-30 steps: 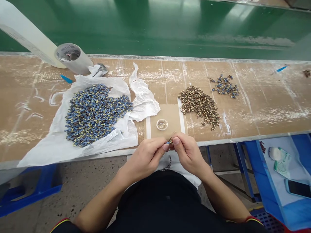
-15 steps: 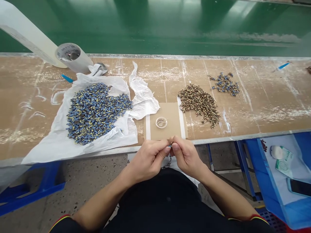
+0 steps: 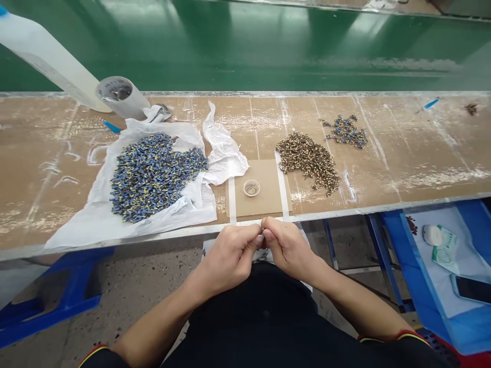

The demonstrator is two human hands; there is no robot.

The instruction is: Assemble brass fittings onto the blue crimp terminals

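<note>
My left hand (image 3: 235, 254) and my right hand (image 3: 288, 244) meet at the table's front edge, fingertips pinched together. Between them a small blue piece (image 3: 262, 234) barely shows; the fingers hide most of it. Just beyond lies a cardboard sheet (image 3: 264, 204) with white strips down both sides. On it stands a small clear round dish (image 3: 251, 188) holding something thin. To the left, a heap of small blue, yellow and dark pieces (image 3: 153, 179) covers white paper (image 3: 88, 217). A heap of small brown and cream pieces (image 3: 309, 162) lies to the right.
Farther right is a smaller blue and brown pile (image 3: 348, 132). A white bottle-like container (image 3: 53, 64) and a cup-like cylinder (image 3: 128, 99) stand back left. Right of me, a blue tray (image 3: 422, 276) holds a phone (image 3: 473, 289). A green panel (image 3: 245, 51) backs the table.
The view has shifted slightly. Both hands stay together at the table edge, and the small blue piece is now more covered by the fingers.
</note>
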